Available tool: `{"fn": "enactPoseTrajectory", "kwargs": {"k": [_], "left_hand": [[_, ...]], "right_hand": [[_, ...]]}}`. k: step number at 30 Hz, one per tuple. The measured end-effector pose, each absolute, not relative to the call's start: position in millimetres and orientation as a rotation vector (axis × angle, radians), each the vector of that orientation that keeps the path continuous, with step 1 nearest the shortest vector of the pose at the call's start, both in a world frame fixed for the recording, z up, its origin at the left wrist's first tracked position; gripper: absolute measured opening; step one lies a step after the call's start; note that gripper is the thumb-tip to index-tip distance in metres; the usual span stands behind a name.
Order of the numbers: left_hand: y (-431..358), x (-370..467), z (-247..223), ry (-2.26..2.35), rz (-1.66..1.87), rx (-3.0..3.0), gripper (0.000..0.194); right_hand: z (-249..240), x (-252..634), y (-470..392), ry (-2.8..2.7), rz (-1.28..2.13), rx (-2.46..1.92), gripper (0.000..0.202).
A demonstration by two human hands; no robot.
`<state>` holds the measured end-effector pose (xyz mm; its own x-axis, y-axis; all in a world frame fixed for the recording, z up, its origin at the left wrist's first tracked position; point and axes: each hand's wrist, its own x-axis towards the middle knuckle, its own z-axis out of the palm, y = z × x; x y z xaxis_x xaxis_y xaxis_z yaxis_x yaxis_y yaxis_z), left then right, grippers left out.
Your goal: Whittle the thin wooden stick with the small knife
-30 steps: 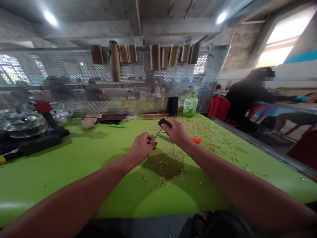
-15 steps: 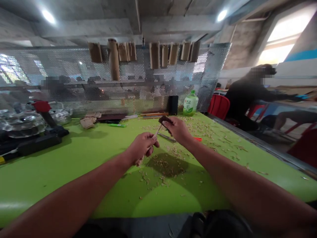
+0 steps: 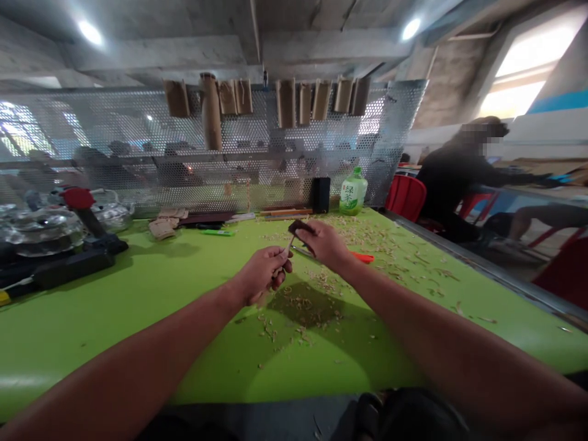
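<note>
My left hand (image 3: 263,273) is closed around a slim, pale wooden piece (image 3: 286,250), whose narrow end points up and away from me. Most of that piece is hidden in my fingers. My right hand (image 3: 327,244) pinches a dark brown folded piece of sandpaper (image 3: 297,226) at the tip of the wood; whether it wraps around the tip is too small to tell. Below and behind my right hand, a knife-like tool with an orange handle (image 3: 364,258) lies on the table. Curled wood shavings (image 3: 301,301) are scattered beneath both hands.
The green tabletop (image 3: 174,300) carries more shavings at right. Toward the back stand a green tea bottle (image 3: 353,192) and a black box (image 3: 321,195), near a green cutter (image 3: 217,233) and wood blanks (image 3: 162,228). A black-and-red device (image 3: 82,208) is at left. Another person (image 3: 452,171) sits at right.
My right hand has shifted a little left with the sandpaper, along with the tip of the wooden piece. My left hand has moved slightly left. More of the orange handle shows.
</note>
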<state>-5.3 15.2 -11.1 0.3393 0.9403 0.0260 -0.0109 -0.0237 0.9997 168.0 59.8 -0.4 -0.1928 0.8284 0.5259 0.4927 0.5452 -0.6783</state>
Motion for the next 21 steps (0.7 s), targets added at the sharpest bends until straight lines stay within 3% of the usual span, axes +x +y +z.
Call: {"fn": "enactPoseTrajectory", "kwargs": {"k": [21], "left_hand": [[12.1,-4.0,-7.5,0.903,0.934,1.292,0.019]], "right_hand": [[-3.7,168.1,62.8,-1.905,0.48,-1.015,0.029]]}}
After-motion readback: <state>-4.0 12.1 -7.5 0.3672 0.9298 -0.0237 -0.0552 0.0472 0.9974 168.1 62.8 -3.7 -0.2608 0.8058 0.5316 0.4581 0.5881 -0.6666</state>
